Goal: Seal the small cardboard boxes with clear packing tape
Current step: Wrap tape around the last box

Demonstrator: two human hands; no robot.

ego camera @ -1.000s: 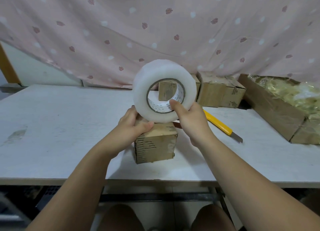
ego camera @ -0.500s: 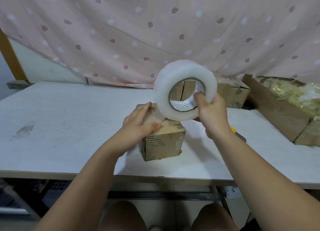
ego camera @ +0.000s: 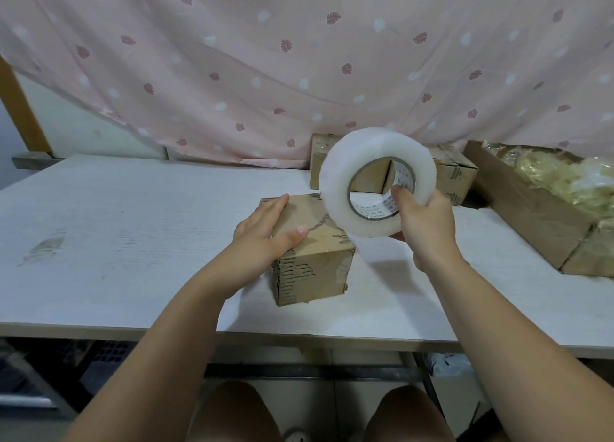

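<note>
A small cardboard box (ego camera: pixel 315 269) stands on the white table (ego camera: pixel 116 242) near its front edge. My left hand (ego camera: pixel 265 232) lies over the box's left top edge, fingers straight along the side and thumb pressing on the top. My right hand (ego camera: pixel 422 225) grips a thick roll of clear packing tape (ego camera: pixel 375 179), thumb through its core, and holds it in the air just right of and above the box. A clear strip seems to run from the roll down to the box top, though it is hard to make out.
More small cardboard boxes (ego camera: pixel 455 176) stand at the back of the table behind the roll. A long open carton (ego camera: pixel 531 209) with yellowish plastic filling lies at the right. A pink patterned cloth (ego camera: pixel 299 59) hangs behind the table.
My right hand has carried the tape roll from above the box to its right. My left hand has let go of the roll and settled flat on the box top.
</note>
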